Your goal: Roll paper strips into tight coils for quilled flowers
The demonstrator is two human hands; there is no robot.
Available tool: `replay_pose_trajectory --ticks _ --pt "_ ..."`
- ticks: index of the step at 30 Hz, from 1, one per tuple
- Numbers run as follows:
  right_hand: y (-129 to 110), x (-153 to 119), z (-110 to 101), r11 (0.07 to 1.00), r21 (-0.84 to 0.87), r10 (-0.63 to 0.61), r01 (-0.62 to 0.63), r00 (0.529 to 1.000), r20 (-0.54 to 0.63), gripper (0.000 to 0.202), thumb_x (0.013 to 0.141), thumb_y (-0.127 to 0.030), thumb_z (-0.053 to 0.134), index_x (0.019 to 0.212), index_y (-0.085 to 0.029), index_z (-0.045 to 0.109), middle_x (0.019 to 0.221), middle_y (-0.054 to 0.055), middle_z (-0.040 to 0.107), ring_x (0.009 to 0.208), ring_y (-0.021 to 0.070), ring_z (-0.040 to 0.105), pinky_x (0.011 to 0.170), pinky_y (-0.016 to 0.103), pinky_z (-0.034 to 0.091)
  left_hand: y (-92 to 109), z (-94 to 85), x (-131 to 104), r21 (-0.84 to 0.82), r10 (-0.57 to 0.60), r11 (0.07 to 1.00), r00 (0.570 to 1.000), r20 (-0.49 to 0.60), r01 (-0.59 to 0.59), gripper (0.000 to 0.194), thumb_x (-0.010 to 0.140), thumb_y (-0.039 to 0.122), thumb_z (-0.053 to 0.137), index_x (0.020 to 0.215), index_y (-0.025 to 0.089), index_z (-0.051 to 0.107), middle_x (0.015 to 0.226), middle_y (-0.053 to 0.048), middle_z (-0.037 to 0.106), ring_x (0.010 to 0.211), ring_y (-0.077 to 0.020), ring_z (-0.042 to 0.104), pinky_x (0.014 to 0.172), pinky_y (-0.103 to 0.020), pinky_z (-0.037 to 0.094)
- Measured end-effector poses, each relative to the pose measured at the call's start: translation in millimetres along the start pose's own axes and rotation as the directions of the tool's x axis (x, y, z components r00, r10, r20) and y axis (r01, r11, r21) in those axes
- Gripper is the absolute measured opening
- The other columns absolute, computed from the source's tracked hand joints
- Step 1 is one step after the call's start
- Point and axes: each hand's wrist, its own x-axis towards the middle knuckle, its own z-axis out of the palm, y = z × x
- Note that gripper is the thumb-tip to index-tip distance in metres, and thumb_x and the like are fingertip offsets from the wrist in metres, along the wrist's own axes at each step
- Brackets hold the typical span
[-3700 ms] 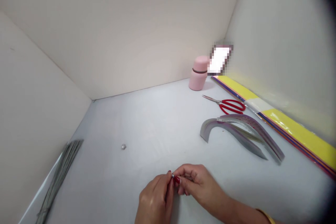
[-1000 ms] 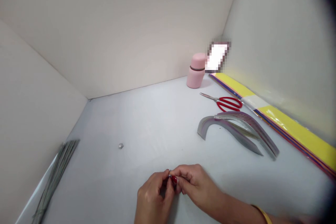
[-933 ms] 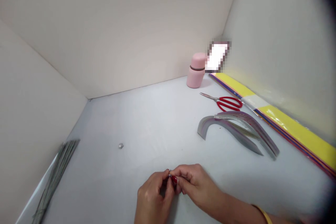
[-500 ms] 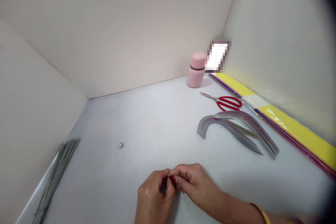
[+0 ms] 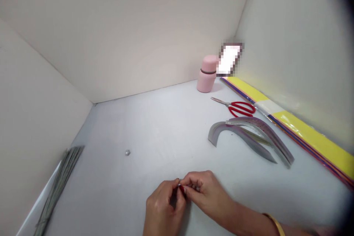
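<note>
Pink bottle (image 5: 206,81) beyond red-handled scissors (image 5: 242,108) — both hands (image 5: 184,199) pinching a tiny silvery piece (image 5: 179,184).

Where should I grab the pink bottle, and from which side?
Grip the pink bottle around its lower body, below the dark band, probably from its front left: it stands upright, and the blurred bright panel crowds its right.
</note>
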Motion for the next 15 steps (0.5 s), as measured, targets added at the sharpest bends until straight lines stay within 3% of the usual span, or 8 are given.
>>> replay_pose_trajectory --ticks 4,7,15 --pt "-0.6 0.5 0.8 0.996 0.092 0.018 -0.018 1.000 0.003 0.014 0.073 -0.015 0.054 0.064 -0.014 0.064 0.054 -0.002 0.056 0.052 0.0104 0.050 0.051 0.020 0.039 -1.1 -0.7 0.0 -0.052 0.018 0.998 1.000 -0.014 -0.019 0.016 0.080 0.018 0.049 0.085 0.016 0.065 0.071 -0.005 0.070 0.063 -0.0155 0.066 0.059 -0.025 0.050" --pt "-3.0 0.5 -0.8 0.986 0.167 0.025 -0.028 0.999 0.021 0.014 0.073 -0.017 0.055 0.064 -0.014 0.064 0.054 -0.002 0.056 0.053 0.0104 0.051 0.053 0.020 0.040 -1.9 -1.9 0.4 -0.148 -0.049 0.988 0.999 0.001 0.049 0.015 0.079 0.020 0.051 0.083 0.018 0.066 0.072 -0.003 0.071 0.063 -0.0146 0.065 0.060 -0.024 0.050" --pt "-5.9 -1.8 -5.2 0.971 0.222 0.079 -0.089 0.995 0.053 0.015 0.076 -0.022 0.054 0.069 -0.014 0.065 0.056 -0.001 0.058 0.055 0.0112 0.054 0.055 0.022 0.044 -0.6 -10.0 8.3 -0.391 -0.251 0.861 0.940 0.229 0.325 0.019 0.080 0.031 0.055 0.084 0.021 0.071 0.076 -0.002 0.074 0.071 -0.0161 0.067 0.065 -0.022 0.050"
